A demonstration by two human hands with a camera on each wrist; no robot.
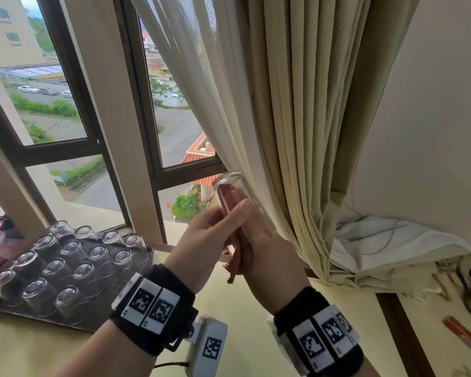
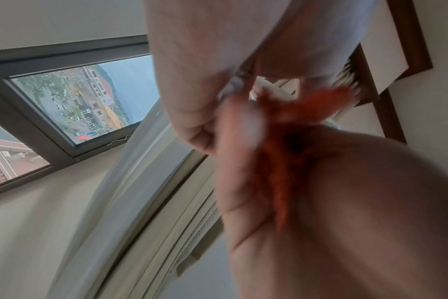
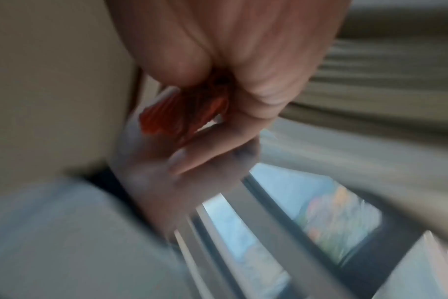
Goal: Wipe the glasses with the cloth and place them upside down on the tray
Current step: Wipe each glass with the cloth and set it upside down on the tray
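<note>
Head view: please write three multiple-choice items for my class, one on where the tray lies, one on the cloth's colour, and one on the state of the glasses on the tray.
1. Where is the tray?
A. left of the left hand
B. behind the curtain
C. on the floor

2. What colour is the cloth?
A. blue
B. red-orange
C. white

3. How do the glasses on the tray stand?
A. upright
B. on their sides
C. upside down

Answers:
1 A, as the tray sits on the table at the picture's left.
2 B, as a red-orange strip hangs below the hands.
3 C, as their bases face up.
</note>
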